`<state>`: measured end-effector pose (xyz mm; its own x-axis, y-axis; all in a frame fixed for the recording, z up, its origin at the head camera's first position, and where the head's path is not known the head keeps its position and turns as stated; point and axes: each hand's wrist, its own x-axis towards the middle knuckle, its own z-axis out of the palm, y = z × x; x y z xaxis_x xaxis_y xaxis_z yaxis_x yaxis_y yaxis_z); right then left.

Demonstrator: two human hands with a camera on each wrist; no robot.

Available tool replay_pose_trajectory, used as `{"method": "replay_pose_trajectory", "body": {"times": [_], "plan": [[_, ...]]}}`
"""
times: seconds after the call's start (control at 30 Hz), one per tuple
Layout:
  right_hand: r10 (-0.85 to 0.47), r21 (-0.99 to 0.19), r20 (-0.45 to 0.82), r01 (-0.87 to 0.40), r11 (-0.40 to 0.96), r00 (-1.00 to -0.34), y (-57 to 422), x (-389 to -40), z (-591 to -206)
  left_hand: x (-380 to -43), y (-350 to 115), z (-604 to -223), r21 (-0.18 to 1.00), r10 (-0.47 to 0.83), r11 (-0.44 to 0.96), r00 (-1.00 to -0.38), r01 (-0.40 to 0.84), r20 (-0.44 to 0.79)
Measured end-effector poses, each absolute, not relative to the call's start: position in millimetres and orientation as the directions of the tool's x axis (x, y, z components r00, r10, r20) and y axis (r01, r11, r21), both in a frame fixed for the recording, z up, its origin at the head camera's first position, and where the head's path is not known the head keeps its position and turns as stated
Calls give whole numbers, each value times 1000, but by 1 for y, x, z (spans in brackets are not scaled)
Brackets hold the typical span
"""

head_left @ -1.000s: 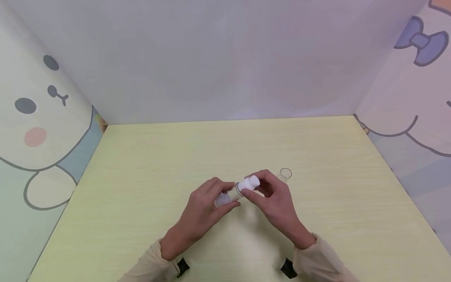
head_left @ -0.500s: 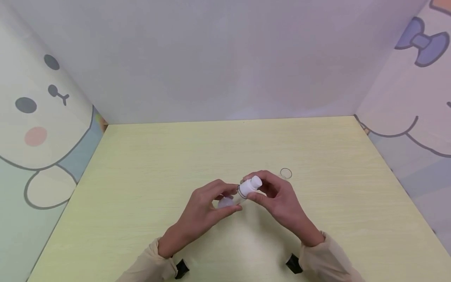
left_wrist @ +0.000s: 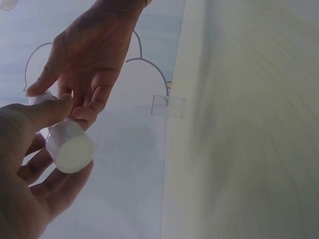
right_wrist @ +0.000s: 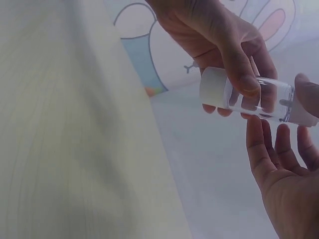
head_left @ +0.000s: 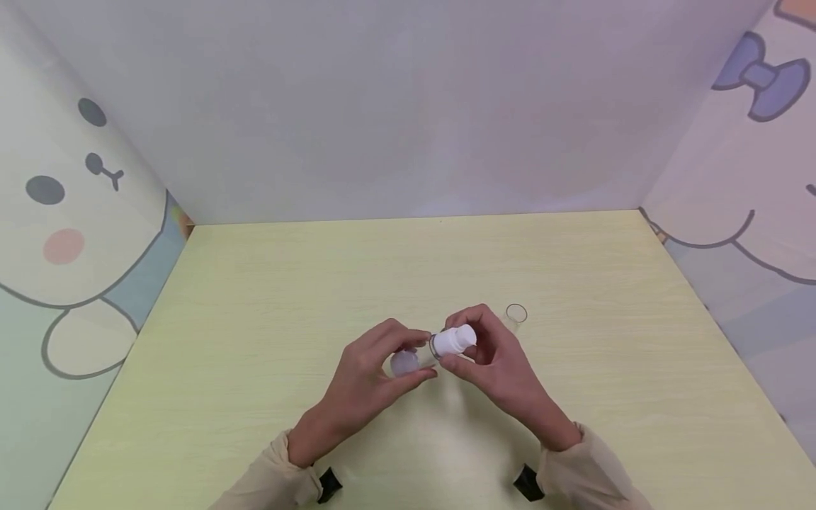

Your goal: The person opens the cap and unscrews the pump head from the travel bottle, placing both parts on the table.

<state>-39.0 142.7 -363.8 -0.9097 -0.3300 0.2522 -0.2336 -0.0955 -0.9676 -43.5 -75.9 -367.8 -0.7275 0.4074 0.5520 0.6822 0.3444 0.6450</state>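
Note:
A small clear pump bottle (right_wrist: 280,88) with a white base (right_wrist: 213,88) is held tilted above the table, its white top (head_left: 454,341) toward the right. My left hand (head_left: 365,370) grips the clear body between thumb and fingers, hiding part of it. With thumb and fingertips, my right hand (head_left: 503,365) pinches the white top near the dark ring where it meets the body. In the left wrist view the round base (left_wrist: 75,153) faces the camera.
A clear cylindrical cap (head_left: 516,313) stands on the pale wood table (head_left: 306,283), just beyond my right hand. A plain wall (head_left: 408,113) rises behind the table, with cartoon-printed panels (head_left: 70,283) at the sides.
The right fingers shift around the white top, first farther over it, then back so more of it shows. The bottle's tilt has changed slightly; the left hand keeps its grip.

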Motion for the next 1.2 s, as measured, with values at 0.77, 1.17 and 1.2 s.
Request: {"method": "replay_pose_trajectory", "body": {"times": [0.77, 1.17, 1.2], "plan": [[-444, -931, 364, -309, -192, -819, 148, -37, -367, -43, -77, -365, 620, 406, 401, -738, 674, 540], [-338, -967, 237, -190, -167, -911, 141, -40, -380, -44, -76, -369, 572, 440, 447, -726, 687, 528], [-333, -967, 236, -189, -168, -913, 141, -40, -380, -44, -75, -369, 571, 442, 448, -725, 688, 528]]}}
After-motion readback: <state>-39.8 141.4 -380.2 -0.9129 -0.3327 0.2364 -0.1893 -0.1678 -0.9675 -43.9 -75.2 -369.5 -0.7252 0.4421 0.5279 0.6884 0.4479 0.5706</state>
